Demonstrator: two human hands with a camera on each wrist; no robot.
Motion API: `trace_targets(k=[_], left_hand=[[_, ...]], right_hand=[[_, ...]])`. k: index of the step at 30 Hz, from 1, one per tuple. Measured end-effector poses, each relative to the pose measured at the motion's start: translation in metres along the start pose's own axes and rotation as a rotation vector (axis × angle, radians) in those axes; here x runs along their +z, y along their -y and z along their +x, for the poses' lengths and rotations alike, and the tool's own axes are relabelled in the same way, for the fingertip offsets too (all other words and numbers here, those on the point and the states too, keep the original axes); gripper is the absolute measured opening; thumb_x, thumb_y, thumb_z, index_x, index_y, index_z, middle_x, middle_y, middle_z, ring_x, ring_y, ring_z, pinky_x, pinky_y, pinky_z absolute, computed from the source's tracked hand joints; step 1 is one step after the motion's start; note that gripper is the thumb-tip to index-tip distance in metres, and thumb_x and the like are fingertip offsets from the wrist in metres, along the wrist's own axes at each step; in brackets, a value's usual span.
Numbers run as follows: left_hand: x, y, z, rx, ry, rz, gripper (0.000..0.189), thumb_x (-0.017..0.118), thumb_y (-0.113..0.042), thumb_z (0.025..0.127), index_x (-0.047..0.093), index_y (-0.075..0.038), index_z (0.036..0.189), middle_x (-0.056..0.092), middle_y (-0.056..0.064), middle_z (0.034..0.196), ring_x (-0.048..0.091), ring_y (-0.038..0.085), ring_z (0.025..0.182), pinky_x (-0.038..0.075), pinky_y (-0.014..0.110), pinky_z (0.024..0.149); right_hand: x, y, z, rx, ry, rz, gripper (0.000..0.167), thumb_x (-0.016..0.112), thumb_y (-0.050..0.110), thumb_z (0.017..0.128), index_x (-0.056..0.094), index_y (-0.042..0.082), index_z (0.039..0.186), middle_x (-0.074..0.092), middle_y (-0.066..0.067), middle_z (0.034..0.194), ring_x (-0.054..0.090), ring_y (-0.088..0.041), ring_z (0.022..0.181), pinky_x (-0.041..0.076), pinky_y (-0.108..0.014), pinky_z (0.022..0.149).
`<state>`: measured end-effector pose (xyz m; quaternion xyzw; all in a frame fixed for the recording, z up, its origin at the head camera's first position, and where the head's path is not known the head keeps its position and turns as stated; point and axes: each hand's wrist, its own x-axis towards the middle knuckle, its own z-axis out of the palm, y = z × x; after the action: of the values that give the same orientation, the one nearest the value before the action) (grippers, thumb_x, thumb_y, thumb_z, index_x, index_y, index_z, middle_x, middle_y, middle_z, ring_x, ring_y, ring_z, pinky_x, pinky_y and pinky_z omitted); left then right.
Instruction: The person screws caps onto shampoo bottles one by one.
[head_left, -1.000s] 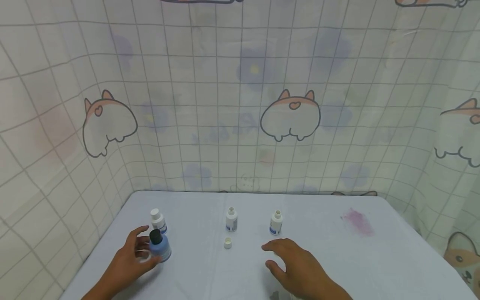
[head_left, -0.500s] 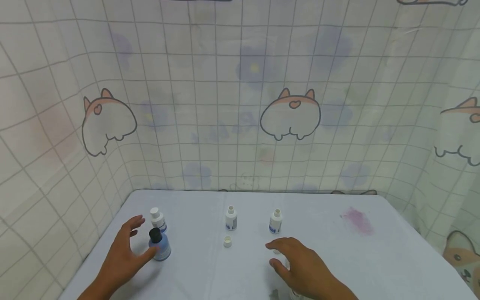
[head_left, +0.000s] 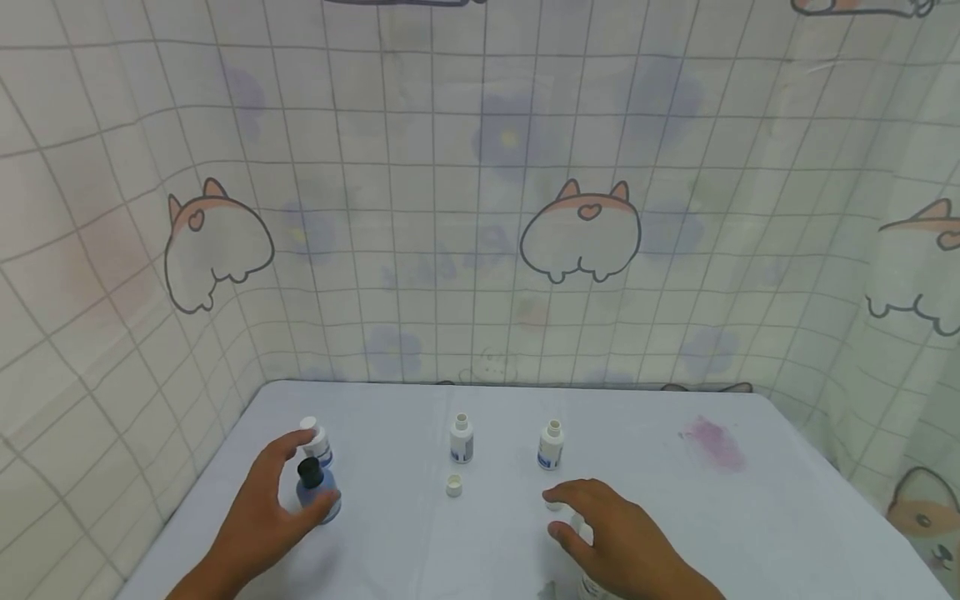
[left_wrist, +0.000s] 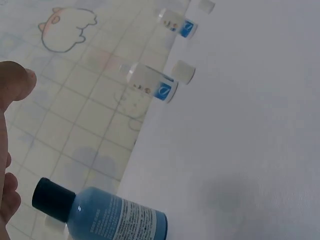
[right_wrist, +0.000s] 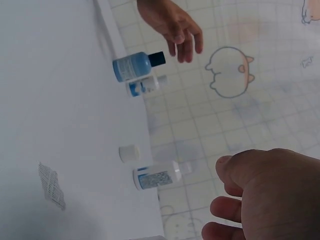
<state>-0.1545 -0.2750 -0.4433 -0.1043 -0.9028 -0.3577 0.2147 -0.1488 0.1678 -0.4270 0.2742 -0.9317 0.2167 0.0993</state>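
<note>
A blue bottle point(head_left: 324, 493) with a black cap stands upright at the table's left. My left hand point(head_left: 262, 517) hovers beside it, thumb in front in the head view; the right wrist view shows the hand apart from the bottle. Behind stands a capped white bottle point(head_left: 318, 447). Two uncapped white bottles, one in the middle point(head_left: 462, 443) and one farther right point(head_left: 551, 448), stand upright. A white cap point(head_left: 454, 486) lies before the middle one. My right hand point(head_left: 626, 542) hovers with bent fingers, holding nothing, over another white cap point(head_left: 553, 506) and a mostly hidden white container point(head_left: 592, 588).
The white table point(head_left: 405, 542) meets a grid-patterned curtain point(head_left: 420, 208) at its back and sides. A pink stain point(head_left: 716, 443) marks the right side of the cloth. Near the front is a small grey patch point(head_left: 547, 590).
My left hand drew its fingers back from the blue bottle, then came nearer above it. The right hand shifted slightly right, uncovering a white cap and part of the white container.
</note>
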Motion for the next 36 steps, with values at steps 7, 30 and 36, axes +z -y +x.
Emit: trace_targets(k=[7,30,36], left_hand=[[0.013,-0.012,-0.001,0.060,0.054,0.000,0.075,0.087,-0.039,0.083,0.047,-0.024,0.145,0.050,-0.001,0.145,0.047,0.024,0.133,0.028,0.008,0.103],[0.075,-0.049,-0.004,0.012,0.433,-0.163,0.062,0.081,-0.044,0.088,0.050,-0.030,0.139,0.050,-0.013,0.142,0.055,0.027,0.126,0.048,0.055,0.103],[0.088,-0.051,-0.004,0.060,0.506,-0.211,0.062,0.079,-0.041,0.090,0.049,-0.022,0.141,0.049,-0.009,0.143,0.057,0.027,0.123,0.049,0.052,0.103]], right_hand=[[0.000,-0.003,-0.002,0.041,0.023,0.003,0.032,0.074,0.031,0.095,0.067,0.026,0.127,0.066,0.009,0.124,0.062,-0.012,0.115,0.057,-0.040,0.091],[-0.013,-0.012,-0.015,0.172,0.076,0.060,0.033,0.072,0.037,0.097,0.065,0.030,0.128,0.063,0.007,0.127,0.065,-0.008,0.091,0.057,-0.028,0.073],[-0.015,-0.016,-0.020,0.208,0.073,0.077,0.033,0.071,0.040,0.097,0.064,0.032,0.129,0.062,0.010,0.128,0.063,-0.004,0.088,0.056,-0.027,0.072]])
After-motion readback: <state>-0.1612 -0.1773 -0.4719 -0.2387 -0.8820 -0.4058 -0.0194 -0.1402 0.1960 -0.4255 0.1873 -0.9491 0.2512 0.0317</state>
